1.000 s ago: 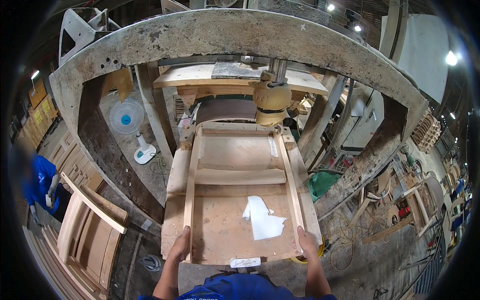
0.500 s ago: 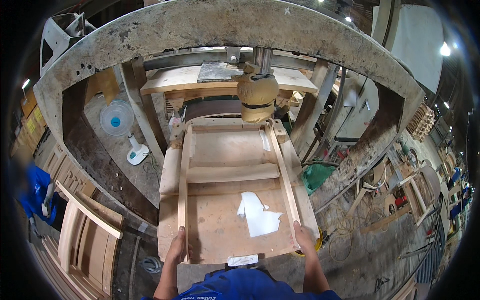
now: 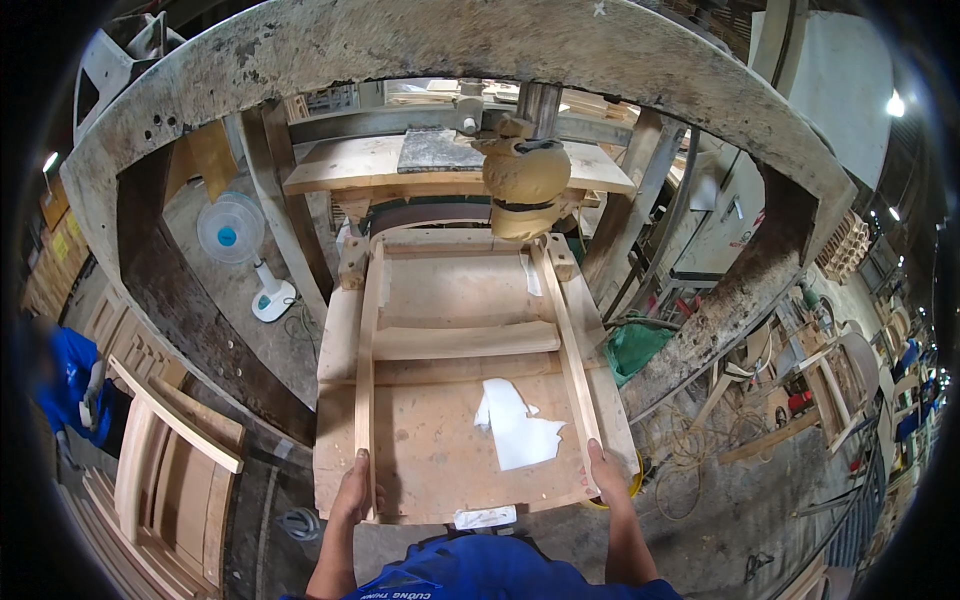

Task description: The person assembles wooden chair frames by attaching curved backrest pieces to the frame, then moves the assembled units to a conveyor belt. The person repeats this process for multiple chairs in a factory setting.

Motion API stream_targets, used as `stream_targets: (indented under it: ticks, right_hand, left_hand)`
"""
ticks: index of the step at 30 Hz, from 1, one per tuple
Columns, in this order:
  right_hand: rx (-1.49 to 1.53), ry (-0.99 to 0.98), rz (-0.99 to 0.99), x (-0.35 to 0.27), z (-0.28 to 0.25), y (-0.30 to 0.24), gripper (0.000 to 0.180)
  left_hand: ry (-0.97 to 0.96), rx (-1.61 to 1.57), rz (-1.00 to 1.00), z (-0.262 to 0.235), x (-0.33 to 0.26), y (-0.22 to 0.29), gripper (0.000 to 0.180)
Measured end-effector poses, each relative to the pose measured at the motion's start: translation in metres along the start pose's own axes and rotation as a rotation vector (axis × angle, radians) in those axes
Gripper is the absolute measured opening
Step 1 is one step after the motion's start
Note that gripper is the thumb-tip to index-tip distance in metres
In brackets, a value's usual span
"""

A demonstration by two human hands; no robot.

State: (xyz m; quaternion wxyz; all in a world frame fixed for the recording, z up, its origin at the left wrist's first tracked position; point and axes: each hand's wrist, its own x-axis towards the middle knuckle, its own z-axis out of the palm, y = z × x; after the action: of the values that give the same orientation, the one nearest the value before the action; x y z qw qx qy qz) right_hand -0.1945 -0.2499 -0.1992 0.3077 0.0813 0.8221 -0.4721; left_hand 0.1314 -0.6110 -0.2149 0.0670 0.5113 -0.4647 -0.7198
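A wooden frame [image 3: 467,342] with two long side rails and a curved crosspiece lies on a wooden board [image 3: 430,430]. My left hand [image 3: 354,490] is closed round the near end of its left rail. Gripped at the near end of the right rail, the frame also sits in my right hand [image 3: 607,470], thumb on top. Between the rails lies a torn white sheet [image 3: 520,428]. Over the frame's far right corner hangs a machine head [image 3: 525,190] wrapped in tan padding; its tip cannot be made out. Small wood blocks [image 3: 352,263] stand beside the far corners.
A heavy metal arch [image 3: 420,45] spans above the board. A white fan [image 3: 232,230] stands on the left, near a stack of wooden parts [image 3: 170,480] and a person in blue [image 3: 70,385]. Green cloth [image 3: 640,350] and cables lie at right.
The view has shifted slightly, and the padded machine head now appears a little farther right over the frame. Both hands keep their hold on the rails.
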Motion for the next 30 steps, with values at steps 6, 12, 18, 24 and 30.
stream_targets:
  ticks: [6,12,18,24,30]
  right_hand:
    - [0.012,0.008,-0.033,0.0,-0.001,0.002,0.067]
    - [-0.027,0.014,-0.015,-0.004,-0.006,-0.005,0.066]
    - [-0.061,0.061,-0.033,-0.009,-0.004,-0.009,0.067]
    - [-0.062,0.083,-0.026,-0.011,-0.003,-0.011,0.065]
    - [-0.063,0.097,-0.042,-0.014,0.0,-0.015,0.064]
  left_hand:
    - [0.007,-0.022,0.013,0.005,-0.002,0.003,0.085]
    - [0.002,0.013,0.036,0.0,-0.003,0.005,0.085]
    - [0.02,0.029,0.053,0.0,-0.003,0.004,0.085]
    - [-0.001,0.03,0.06,0.001,-0.007,0.008,0.084]
    - [0.012,0.018,0.063,-0.001,-0.006,0.009,0.08]
